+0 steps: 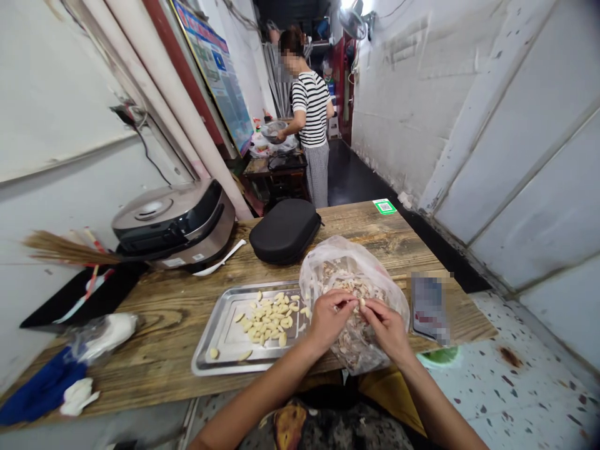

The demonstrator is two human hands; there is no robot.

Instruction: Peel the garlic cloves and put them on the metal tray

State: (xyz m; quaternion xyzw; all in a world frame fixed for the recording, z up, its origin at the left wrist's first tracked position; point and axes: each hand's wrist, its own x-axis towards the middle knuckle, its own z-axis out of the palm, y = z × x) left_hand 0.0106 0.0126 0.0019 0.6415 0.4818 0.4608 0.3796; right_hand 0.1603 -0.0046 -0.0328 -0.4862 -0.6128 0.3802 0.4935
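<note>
My left hand (328,320) and my right hand (387,326) meet over a clear plastic bag (328,262) full of garlic skins at the table's near edge. Both pinch one small garlic clove (361,304) between their fingertips. Just left of the bag lies a metal tray (225,337) with several peeled garlic cloves (269,315) piled toward its right side.
On the wooden table (178,306) stand a rice cooker (173,225), a white spoon (220,259), a black zip case (285,230), a phone (429,307) and a green sticker (384,206). A broom (65,250), a wrapped white bundle (107,331) and blue cloth (42,387) sit at left. A person in a striped shirt (312,109) stands farther back.
</note>
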